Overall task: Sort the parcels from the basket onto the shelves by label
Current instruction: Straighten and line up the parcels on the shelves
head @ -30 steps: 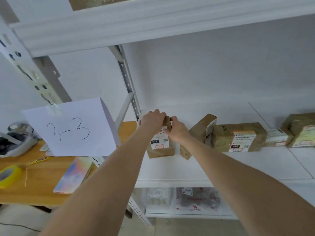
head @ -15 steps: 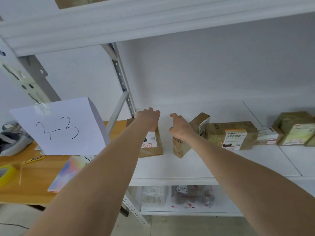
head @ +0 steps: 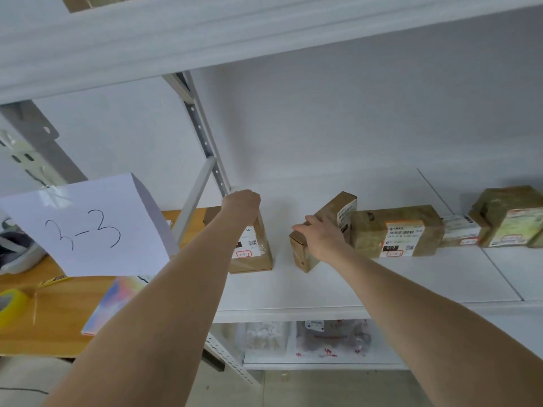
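A brown box (head: 255, 259) is stood on the shelf (head: 293, 292) right under the left hand (head: 241, 202); its fingers are hidden, so the grip cannot be told. The right hand (head: 321, 240) is laid flat on a tilted box (head: 304, 258)

We see the left hand (head: 241, 202) atop the upright parcel (head: 253, 261); the right hand (head: 323, 240) rests flat on the tilted parcel (head: 303, 255).

Brown labelled parcel (head: 253, 261) upright on white shelf (head: 293, 292); next parcel (head: 302, 255) tilted
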